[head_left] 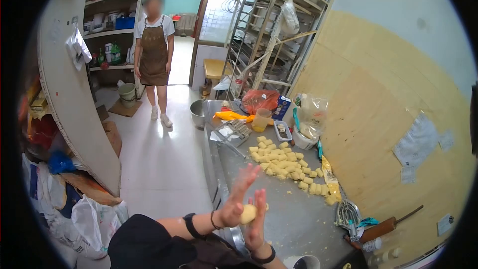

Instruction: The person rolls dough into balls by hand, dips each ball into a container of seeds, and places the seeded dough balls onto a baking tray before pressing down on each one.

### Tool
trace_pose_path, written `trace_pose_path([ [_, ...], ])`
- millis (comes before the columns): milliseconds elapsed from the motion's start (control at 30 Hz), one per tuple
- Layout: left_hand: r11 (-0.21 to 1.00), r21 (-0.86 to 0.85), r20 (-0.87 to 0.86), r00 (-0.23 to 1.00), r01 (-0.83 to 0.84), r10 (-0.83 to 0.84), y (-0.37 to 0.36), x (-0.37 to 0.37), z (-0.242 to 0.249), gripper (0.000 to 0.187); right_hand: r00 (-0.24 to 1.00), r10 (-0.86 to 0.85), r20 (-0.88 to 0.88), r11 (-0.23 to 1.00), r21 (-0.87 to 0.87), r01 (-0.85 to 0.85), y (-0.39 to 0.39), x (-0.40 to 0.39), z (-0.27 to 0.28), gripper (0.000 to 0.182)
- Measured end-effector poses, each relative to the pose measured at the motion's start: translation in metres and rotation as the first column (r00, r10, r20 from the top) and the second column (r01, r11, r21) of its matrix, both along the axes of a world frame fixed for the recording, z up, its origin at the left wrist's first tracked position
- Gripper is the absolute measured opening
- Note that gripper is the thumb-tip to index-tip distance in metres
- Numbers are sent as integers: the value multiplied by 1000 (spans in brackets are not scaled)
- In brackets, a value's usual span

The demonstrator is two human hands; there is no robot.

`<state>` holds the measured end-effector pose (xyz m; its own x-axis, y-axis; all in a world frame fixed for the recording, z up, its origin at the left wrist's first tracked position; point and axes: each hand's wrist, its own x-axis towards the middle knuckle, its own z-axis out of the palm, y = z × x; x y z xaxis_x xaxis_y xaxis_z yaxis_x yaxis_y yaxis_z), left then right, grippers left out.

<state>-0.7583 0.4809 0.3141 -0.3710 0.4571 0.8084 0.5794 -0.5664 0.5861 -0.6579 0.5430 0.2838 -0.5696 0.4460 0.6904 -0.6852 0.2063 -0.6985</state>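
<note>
A yellow dough ball (248,214) is pressed between my two palms above the near edge of the metal table (294,229). My left hand (236,200) lies against its left side, fingers stretched upward and thumb near the ball. On the other side is my right hand (257,218), palm facing inward with fingers straight, so the ball is held between both. Beyond my hands, a heap of small yellow dough pieces (281,160) covers the middle of the table. Another bit of yellow dough shows just behind my right fingers.
A whisk (347,216) and a rolling pin (381,229) lie by the wall. Toward the back stand a plastic jug (261,119), a small white tray (283,130) and a red bag (260,100). Behind the table rises a tall rack (269,45). A person (155,55) in a brown apron stands on the floor.
</note>
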Motion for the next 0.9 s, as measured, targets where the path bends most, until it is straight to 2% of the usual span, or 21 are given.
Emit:
trace_pose_path([
  [33, 992, 3, -110, 986, -129, 129, 1, -8, 4, 72, 998, 36, -45, 999, 22, -35, 3, 5, 2, 83],
  [67, 980, -7, -276, 942, -198, 189, 8, -9, -8, 72, 992, 51, -113, 998, 42, -46, 11, 9, 13, 83],
  [133, 994, -82, -147, 985, 79, -90, 18, 29, -44, 74, 977, 25, -213, 997, 71, -10, 29, 11, 49, 83],
  [167, 970, -102, -76, 971, 220, -228, 20, 41, -44, 75, 986, -51, -161, 998, 36, 58, 37, 9, 57, 83],
  [267, 924, -53, -186, 905, 379, -382, 15, 52, -32, 75, 974, -226, 10, 974, -15, 226, 52, 3, 60, 85],
  [367, 901, 132, 219, 875, 413, -432, 23, 25, -12, 74, 992, -123, 32, 991, 57, 121, 23, 6, 20, 87],
  [467, 969, 110, 173, 956, 222, -238, 35, 8, -15, 75, 996, -58, -63, 985, 158, 67, 17, 19, 20, 90],
  [567, 898, -17, 178, 885, 439, -429, 34, 61, -33, 77, 970, -223, -94, 956, 173, 236, 43, 29, 55, 92],
  [600, 918, -59, 55, 920, 392, -389, 31, 66, -34, 78, 963, -267, -39, 950, 155, 270, 49, 28, 55, 91],
  [667, 908, -24, 52, 908, 418, -417, 31, 61, -14, 79, 936, -345, 73, 933, 129, 335, 60, 27, 57, 89],
  [700, 903, -4, 51, 902, 429, -428, 33, 56, -2, 79, 948, -316, 38, 942, 134, 309, 58, 30, 57, 89],
  [733, 878, 19, 147, 867, 478, -475, 36, 42, 0, 81, 959, -283, -1, 949, 141, 281, 55, 32, 55, 88],
  [833, 947, 85, 259, 911, 309, -320, 42, 21, 7, 82, 979, -166, -120, 970, 158, 184, 34, 35, 41, 85],
  [867, 953, 54, 192, 934, 297, -302, 46, 25, -8, 82, 979, -125, -158, 976, 158, 150, 27, 35, 36, 85],
  [900, 934, 7, 192, 916, 358, -353, 43, 40, -20, 82, 977, -84, -194, 980, 159, 116, 23, 35, 34, 84],
])
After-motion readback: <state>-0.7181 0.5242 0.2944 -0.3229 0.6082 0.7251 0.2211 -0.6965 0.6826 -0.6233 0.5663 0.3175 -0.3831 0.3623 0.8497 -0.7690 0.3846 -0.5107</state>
